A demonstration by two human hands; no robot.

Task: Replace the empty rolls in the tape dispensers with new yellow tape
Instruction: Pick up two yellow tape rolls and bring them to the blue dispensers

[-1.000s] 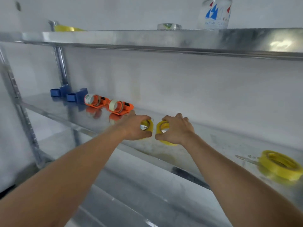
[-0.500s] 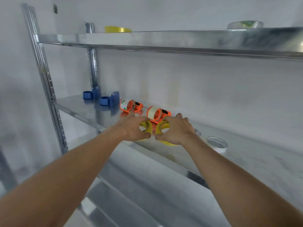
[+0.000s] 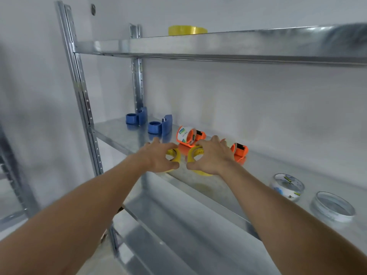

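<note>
Carrying two yellow tape rolls from the head view, my left hand [image 3: 158, 158] curled round the smaller roll [image 3: 175, 155] and my right hand [image 3: 213, 157] gripping the larger roll [image 3: 195, 155], I'd bring them level over the shelf [image 3: 218, 187] toward the orange dispensers [image 3: 190, 135] just behind.

Left yellow tape roll [image 3: 174, 155] standing on edge at front of middle shelf [image 3: 228, 187], mostly hiding under fingers. Right yellow tape roll [image 3: 195, 155] standing on edge just beside it, core hole facing viewer. Near orange dispenser [image 3: 189, 136] lying behind rolls, carrying white-labelled core. Second orange dispenser [image 3: 240, 151] sitting to right, partly hiding behind hand. Two blue dispensers [image 3: 137, 118] [image 3: 160, 126] standing further left and back, spools showing bare.
</note>
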